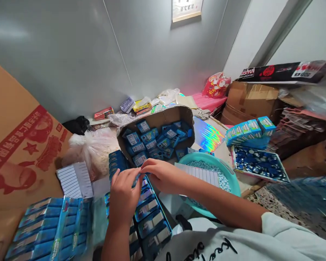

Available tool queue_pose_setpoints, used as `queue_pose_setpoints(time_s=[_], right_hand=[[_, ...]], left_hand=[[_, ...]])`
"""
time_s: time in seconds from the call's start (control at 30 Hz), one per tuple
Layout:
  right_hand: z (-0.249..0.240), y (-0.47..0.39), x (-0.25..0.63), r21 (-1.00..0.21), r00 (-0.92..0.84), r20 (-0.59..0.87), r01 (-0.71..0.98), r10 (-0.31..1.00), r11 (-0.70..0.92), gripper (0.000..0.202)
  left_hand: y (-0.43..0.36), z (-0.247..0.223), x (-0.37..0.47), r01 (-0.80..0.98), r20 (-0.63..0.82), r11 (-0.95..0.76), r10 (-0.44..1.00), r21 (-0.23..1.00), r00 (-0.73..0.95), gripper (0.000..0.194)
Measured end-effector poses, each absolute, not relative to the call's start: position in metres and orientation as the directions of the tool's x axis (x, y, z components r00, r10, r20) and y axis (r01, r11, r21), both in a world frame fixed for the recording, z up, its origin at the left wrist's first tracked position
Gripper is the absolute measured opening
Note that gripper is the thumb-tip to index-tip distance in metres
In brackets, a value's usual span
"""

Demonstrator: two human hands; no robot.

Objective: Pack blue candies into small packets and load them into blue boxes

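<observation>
My left hand [125, 186] is closed, with a small blue box [136, 180] partly visible between its thumb and fingers. Bent inward from the right, my right hand [161, 175] pinches at the same spot, and its fingertips meet those of the left. Most of the held box is hidden by the fingers. Directly below the hands stands a display tray [158, 208] with rows of blue boxes. Just beyond them, an open cardboard carton [159, 117] holds many loose small blue boxes [151, 144].
Right of the hands, a turquoise basin [235, 183] holds pale blue pellets and a lined white sheet [203, 174]. Farther right lies a box of shiny blue packets [259, 165]. Packed blue boxes [49, 228] and a large carton [24, 145] stand left, near a plastic bag [97, 152].
</observation>
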State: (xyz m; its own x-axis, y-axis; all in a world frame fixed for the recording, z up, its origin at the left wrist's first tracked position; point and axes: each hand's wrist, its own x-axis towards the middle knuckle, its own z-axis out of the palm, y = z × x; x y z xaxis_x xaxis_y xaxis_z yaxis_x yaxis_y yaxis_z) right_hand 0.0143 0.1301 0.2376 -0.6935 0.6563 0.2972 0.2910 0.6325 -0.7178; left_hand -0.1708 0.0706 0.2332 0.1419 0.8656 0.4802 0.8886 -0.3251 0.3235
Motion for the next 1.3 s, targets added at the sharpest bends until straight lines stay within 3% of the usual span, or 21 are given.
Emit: queue_pose_setpoints(time_s=[0.13, 0.2, 0.27, 0.33, 0.4, 0.47, 0.53, 0.6, 0.7, 0.77, 0.87, 0.97, 1.07, 1.2, 1.3], right_hand=[[0.240, 0.123, 0.013, -0.700, -0.689, 0.316, 0.295, 0.653, 0.650, 0.045], [0.237, 0.120, 0.012, -0.751, -0.612, 0.309, 0.313, 0.728, 0.582, 0.047], [0.234, 0.117, 0.011, -0.837, -0.470, 0.281, 0.306, 0.837, 0.453, 0.057], [0.229, 0.114, 0.008, -0.922, -0.377, 0.223, 0.218, 0.899, 0.320, 0.069], [0.224, 0.110, 0.000, -0.984, -0.431, 0.123, 0.067, 0.894, 0.167, 0.076], [0.219, 0.105, -0.011, -0.997, -0.494, 0.036, -0.076, 0.869, -0.002, 0.076], [0.214, 0.100, -0.025, -0.969, -0.482, 0.013, -0.223, 0.876, -0.109, 0.064], [0.210, 0.095, -0.036, -0.929, -0.414, 0.029, -0.347, 0.910, -0.129, 0.047], [0.209, 0.092, -0.040, -0.911, -0.372, 0.035, -0.394, 0.928, -0.124, 0.041], [0.211, 0.092, -0.035, -0.951, -0.361, 0.060, -0.304, 0.931, -0.057, 0.038], [0.215, 0.095, -0.024, -0.988, -0.344, 0.149, -0.023, 0.927, 0.150, 0.028], [0.216, 0.101, -0.016, -0.920, -0.374, 0.275, 0.166, 0.886, 0.356, 0.018], [0.212, 0.113, -0.013, -0.849, -0.441, 0.364, 0.205, 0.821, 0.487, 0.012], [0.205, 0.135, -0.012, -0.867, -0.459, 0.291, 0.244, 0.839, 0.434, 0.016], [0.197, 0.150, -0.014, -0.900, -0.437, 0.176, 0.292, 0.882, 0.324, 0.020]], left_hand=[[0.067, 0.227, -0.172, 0.875, 0.500, -0.324, 0.859, 0.359, 0.113, 0.016], [0.064, 0.225, -0.169, 0.848, 0.514, -0.265, 0.858, 0.459, -0.011, 0.014], [0.062, 0.225, -0.166, 0.772, 0.461, -0.112, 0.851, 0.626, -0.250, 0.016], [0.063, 0.226, -0.161, 0.514, 0.295, 0.028, 0.791, 0.857, -0.536, 0.024], [0.066, 0.227, -0.156, 0.095, 0.041, 0.036, 0.713, 0.995, -0.700, 0.032], [0.070, 0.227, -0.151, -0.205, -0.130, -0.026, 0.695, 0.978, -0.707, 0.036], [0.072, 0.228, -0.146, -0.305, -0.189, -0.036, 0.712, 0.952, -0.676, 0.037], [0.072, 0.229, -0.142, -0.332, -0.207, -0.028, 0.731, 0.943, -0.651, 0.039], [0.069, 0.231, -0.139, -0.355, -0.225, -0.021, 0.738, 0.935, -0.637, 0.038], [0.066, 0.230, -0.140, -0.357, -0.233, -0.017, 0.728, 0.934, -0.645, 0.037], [0.063, 0.228, -0.143, -0.326, -0.215, -0.028, 0.700, 0.945, -0.681, 0.038], [0.062, 0.225, -0.151, -0.262, -0.172, -0.013, 0.725, 0.965, -0.667, 0.049], [0.063, 0.221, -0.163, -0.182, -0.163, 0.065, 0.784, 0.981, -0.599, 0.054], [0.071, 0.213, -0.179, -0.080, -0.170, 0.152, 0.806, 0.985, -0.567, 0.042], [0.079, 0.208, -0.189, 0.007, -0.143, 0.179, 0.806, 0.984, -0.574, 0.045]])
